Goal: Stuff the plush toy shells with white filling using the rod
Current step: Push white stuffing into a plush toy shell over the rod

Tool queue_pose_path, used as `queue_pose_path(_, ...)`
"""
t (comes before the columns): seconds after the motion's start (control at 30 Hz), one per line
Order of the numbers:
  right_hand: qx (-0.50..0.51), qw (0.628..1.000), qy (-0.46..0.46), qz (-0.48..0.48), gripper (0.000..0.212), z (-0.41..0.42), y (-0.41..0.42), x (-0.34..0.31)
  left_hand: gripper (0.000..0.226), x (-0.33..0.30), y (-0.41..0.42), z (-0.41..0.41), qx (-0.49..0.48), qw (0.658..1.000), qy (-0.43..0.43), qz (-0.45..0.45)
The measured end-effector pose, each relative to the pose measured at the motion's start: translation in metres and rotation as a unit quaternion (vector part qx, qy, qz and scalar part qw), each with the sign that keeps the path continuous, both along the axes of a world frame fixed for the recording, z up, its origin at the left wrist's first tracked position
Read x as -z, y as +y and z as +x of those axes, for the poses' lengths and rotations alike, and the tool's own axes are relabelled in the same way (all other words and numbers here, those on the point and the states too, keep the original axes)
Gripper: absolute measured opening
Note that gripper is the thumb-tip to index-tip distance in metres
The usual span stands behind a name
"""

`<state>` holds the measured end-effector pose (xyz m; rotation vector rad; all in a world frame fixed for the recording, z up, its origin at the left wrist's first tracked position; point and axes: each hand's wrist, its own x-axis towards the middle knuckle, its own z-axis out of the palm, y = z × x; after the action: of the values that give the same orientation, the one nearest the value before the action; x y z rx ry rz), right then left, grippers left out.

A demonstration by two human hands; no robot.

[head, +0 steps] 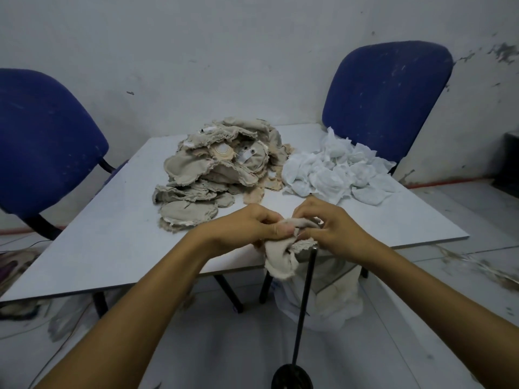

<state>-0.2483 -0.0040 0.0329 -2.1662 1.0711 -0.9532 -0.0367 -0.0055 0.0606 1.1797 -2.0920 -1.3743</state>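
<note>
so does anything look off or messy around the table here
Mostly the surroundings. The wall behind the right blue chair has dark patches where paint looks chipped, and the floor to the right is stained. On the table the shell pile and white filling sit heaped but contained.

A square, pale grey tabletop [118, 242] on dark metal legs stands in the corner of a room with scuffed, stained white walls [224, 51]. Two chairs with worn blue fabric backrests are drawn up to it, one at the left edge [45, 141] and one at the far right corner [384, 99]. A crumpled translucent white plastic bag [328, 301] sits on the dirty tiled floor [463, 270] under the near edge, and a thin red strip [449, 181] runs along the base of the right-hand wall.
</note>
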Motion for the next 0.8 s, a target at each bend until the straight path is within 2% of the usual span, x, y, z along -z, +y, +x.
queue_pose_path(0.1,-0.003,0.999,0.020,-0.045,0.018,0.002,0.005,0.006,0.016,-0.003,0.005,0.001,0.018,0.996,-0.056,-0.063)
queue_pose_path(0.2,-0.006,0.989,0.093,-0.117,0.015,-0.007,0.007,0.005,0.008,0.003,0.008,-0.006,0.024,0.980,-0.116,-0.160)
queue_pose_path(0.27,0.002,0.976,0.148,-0.158,0.015,-0.016,0.008,0.006,0.004,0.009,0.010,-0.011,0.029,0.954,-0.177,-0.239)
queue_pose_path(0.37,-0.018,0.969,0.195,-0.148,0.012,-0.024,0.011,0.008,0.018,0.016,0.014,-0.017,0.019,0.915,-0.234,-0.330)
queue_pose_path(0.47,-0.037,0.973,0.194,-0.124,0.011,-0.026,0.014,0.003,0.020,0.018,0.019,-0.022,-0.010,0.913,-0.193,-0.358)
queue_pose_path(0.57,0.000,0.967,0.156,-0.203,0.011,-0.025,0.018,-0.006,0.019,0.006,0.022,-0.023,-0.021,0.948,-0.088,-0.304)
queue_pose_path(0.63,0.034,0.952,0.124,-0.276,0.015,-0.024,0.024,-0.012,0.014,-0.005,0.026,-0.021,-0.013,0.952,-0.056,-0.301)
queue_pose_path(0.7,0.076,0.912,0.125,-0.382,0.023,-0.021,0.031,-0.015,0.016,-0.012,0.033,-0.022,0.007,0.929,-0.058,-0.364)
queue_pose_path(0.8,0.103,0.855,0.123,-0.493,0.031,-0.020,0.038,-0.011,0.017,-0.013,0.044,-0.026,0.038,0.845,-0.071,-0.528)
